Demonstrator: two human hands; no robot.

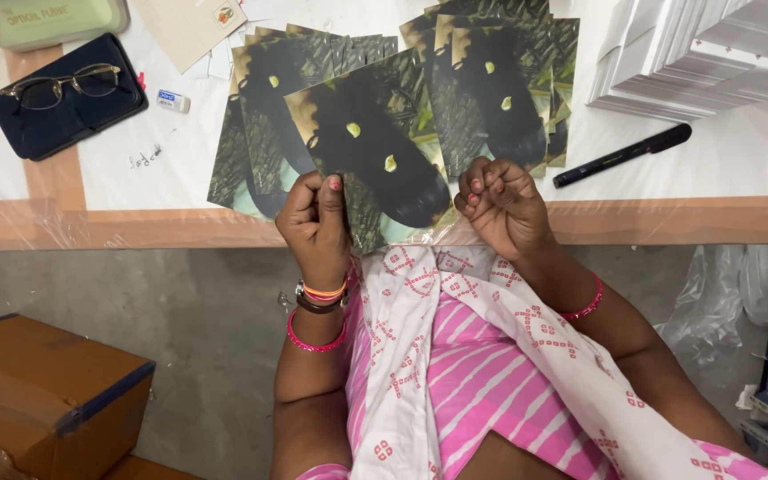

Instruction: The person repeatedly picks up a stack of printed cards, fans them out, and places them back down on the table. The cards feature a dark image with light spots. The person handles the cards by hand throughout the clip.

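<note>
Left hand (315,222) fingers pinch the dark card (375,147); right hand (501,206) fingers curl, perhaps on its plastic sleeve (420,233).

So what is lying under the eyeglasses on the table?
The eyeglasses lie on a dark blue case, which rests on the table. What the case holds, or covers beneath it, cannot be seen.

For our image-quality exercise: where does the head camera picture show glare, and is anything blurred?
Head view: even, bright light; glare streaks on the glossy card held by the left hand and on the table's plastic film; right hand sharp; cardboard box slightly soft.
</note>
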